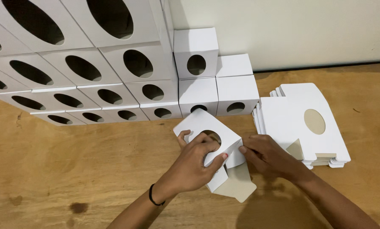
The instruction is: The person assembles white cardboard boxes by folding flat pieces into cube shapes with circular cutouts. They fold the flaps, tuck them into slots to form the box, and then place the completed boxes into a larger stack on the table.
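Observation:
A white cardboard box (198, 123) with an oval cut-out lies tilted on the wooden table, partly folded, with its brown inner flap (240, 186) hanging open toward me. My left hand (194, 163) grips the box from above, fingers curled over its top face and thumb on the near edge. My right hand (264, 154) presses its fingertips against the box's right end flap.
A tall stack of finished white boxes (92, 63) with oval holes fills the far left, and three more boxes (236, 91) stand just behind my hands. A pile of flat unfolded box blanks (296, 127) lies at the right. A pale wall (304, 29) backs the table.

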